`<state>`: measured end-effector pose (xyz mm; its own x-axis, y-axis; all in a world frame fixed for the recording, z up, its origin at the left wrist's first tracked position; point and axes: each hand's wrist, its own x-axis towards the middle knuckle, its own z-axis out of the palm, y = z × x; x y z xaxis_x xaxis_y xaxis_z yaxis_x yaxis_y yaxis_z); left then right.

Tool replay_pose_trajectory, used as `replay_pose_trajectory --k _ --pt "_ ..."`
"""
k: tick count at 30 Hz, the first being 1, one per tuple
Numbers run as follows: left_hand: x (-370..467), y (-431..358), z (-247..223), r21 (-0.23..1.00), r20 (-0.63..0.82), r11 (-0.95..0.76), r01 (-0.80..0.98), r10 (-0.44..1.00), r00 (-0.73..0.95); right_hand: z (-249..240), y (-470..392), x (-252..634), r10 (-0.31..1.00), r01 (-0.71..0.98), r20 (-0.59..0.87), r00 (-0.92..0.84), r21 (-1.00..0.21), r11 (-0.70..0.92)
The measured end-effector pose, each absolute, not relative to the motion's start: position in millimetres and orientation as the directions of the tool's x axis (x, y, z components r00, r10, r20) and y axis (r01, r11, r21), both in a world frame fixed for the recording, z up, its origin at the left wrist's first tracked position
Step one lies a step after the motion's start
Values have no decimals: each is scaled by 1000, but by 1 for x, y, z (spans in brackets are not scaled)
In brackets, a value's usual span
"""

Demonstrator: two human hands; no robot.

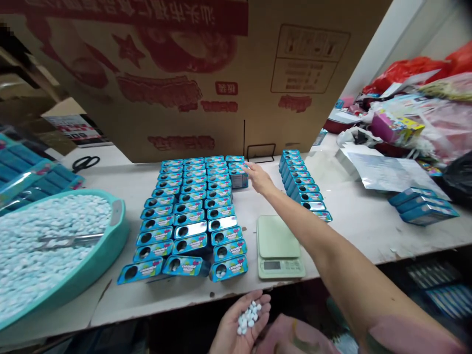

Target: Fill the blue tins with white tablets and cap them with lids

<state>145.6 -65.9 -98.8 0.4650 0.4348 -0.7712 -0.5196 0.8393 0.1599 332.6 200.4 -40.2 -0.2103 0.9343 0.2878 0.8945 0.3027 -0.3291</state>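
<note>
My left hand is cupped palm up below the table's front edge, holding a small heap of pale blue and white candies. My right hand reaches far across the table to the short back column of small blue candy boxes. Its fingertips are drawn together at the right edge of the front blue candy box there; whether they grip the box or a candy is too small to tell. Beside it stand several long rows of blue candy boxes, each with a round hole in its top.
A pale green scale sits under my right forearm. Another row of boxes stands right of it. At left is a turquoise basin of candies with a metal scoop. Black scissors lie behind. A large carton blocks the back.
</note>
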Motion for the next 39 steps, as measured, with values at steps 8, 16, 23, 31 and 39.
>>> replay_pose_trajectory --k 8,16,23,31,39 --pt "158 -75 -95 173 -777 869 -463 410 478 -6 25 451 863 943 453 -222 -125 308" --pt "174 -90 -87 211 -757 890 -405 411 508 -48 -13 452 939 992 327 -104 104 74" --pt "172 -97 -84 204 -757 848 -489 454 470 -14 -28 420 888 940 310 -340 98 326" --pt "177 -99 -80 193 -730 846 -496 462 503 -14 -24 370 819 859 326 -472 -37 510" --pt "187 -97 -83 180 -690 810 -558 508 515 -53 -107 332 780 712 69 -622 -365 600"
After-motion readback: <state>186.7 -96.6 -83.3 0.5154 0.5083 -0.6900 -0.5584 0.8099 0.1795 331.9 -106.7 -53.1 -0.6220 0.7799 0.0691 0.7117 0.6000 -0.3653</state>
